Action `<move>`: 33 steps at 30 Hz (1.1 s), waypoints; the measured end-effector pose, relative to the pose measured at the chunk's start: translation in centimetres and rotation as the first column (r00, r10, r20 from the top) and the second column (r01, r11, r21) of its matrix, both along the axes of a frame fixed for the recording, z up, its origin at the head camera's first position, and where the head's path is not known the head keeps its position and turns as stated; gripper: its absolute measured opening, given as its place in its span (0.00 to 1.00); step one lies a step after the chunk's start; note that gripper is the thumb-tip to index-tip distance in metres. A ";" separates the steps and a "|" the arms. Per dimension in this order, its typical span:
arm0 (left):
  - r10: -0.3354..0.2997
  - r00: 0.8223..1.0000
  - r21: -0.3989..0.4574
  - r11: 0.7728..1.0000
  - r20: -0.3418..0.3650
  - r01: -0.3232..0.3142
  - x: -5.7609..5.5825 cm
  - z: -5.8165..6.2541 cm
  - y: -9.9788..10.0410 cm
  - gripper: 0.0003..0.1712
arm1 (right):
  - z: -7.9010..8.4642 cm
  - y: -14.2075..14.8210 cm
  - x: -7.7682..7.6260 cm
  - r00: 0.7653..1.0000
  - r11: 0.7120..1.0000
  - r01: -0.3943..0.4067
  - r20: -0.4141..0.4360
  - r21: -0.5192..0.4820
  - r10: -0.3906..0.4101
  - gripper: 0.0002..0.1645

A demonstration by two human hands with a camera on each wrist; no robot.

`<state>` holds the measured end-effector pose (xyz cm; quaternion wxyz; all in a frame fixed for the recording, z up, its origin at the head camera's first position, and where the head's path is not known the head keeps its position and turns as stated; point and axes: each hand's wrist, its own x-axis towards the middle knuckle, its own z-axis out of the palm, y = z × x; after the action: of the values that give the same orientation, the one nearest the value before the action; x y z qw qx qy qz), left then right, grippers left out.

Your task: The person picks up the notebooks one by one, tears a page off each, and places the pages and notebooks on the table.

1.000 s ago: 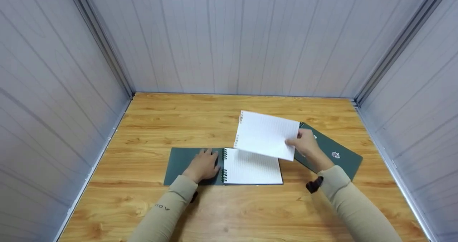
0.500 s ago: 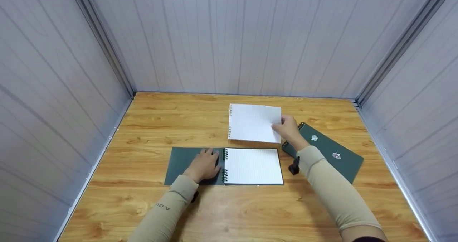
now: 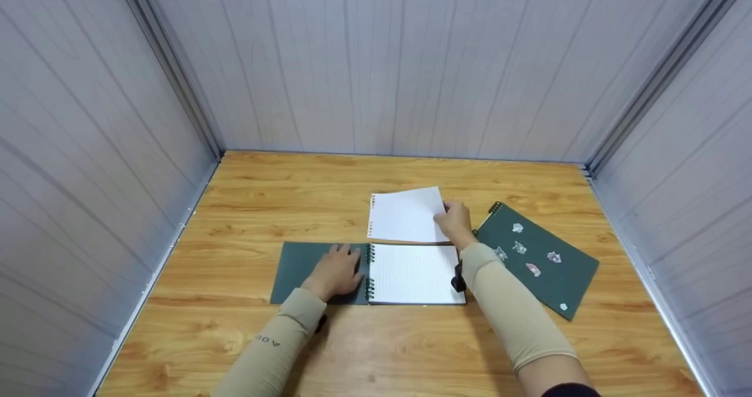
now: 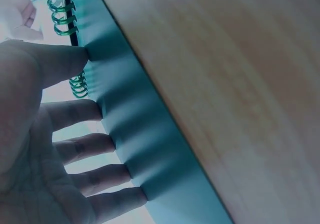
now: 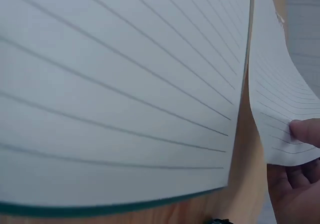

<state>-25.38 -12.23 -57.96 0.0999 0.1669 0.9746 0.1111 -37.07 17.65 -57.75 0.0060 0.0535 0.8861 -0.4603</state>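
Note:
An open spiral notebook [image 3: 414, 273] lies on the table, its lined white page facing up and its green cover [image 3: 294, 268] folded out to the left. My left hand [image 3: 335, 271] rests on that cover beside the spiral binding [image 4: 62, 14]; its fingertips touch the green surface in the left wrist view. Just behind the notebook, my right hand [image 3: 455, 221] pinches a loose lined sheet [image 3: 405, 215] by its right edge, thumb on top and fingers underneath. Along the sheet's left edge run torn binding holes. Its right side is raised and bends in the right wrist view.
A second green spiral notebook [image 3: 540, 262], shut and dotted with several small stickers, lies at an angle on the right, partly behind the right sleeve. Pale panel walls [image 3: 376, 62] enclose the wooden table [image 3: 282, 203] at the back and both sides.
The loose sheet has moved left and down from above the open notebook to the table behind it, carried by my right hand. My left hand has stayed on the cover.

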 end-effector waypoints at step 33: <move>-0.047 0.995 0.042 0.998 0.090 0.043 -1.1 1.0 -1.6 0.36 | 2.4 2.5 1.9 0.998 0.996 -0.043 0.041 0.083 0.039 0.38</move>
<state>-26.44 -13.80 -56.95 0.1433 0.1855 0.9626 0.1360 -35.22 20.13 -55.37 0.0305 0.0445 0.9054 -0.4211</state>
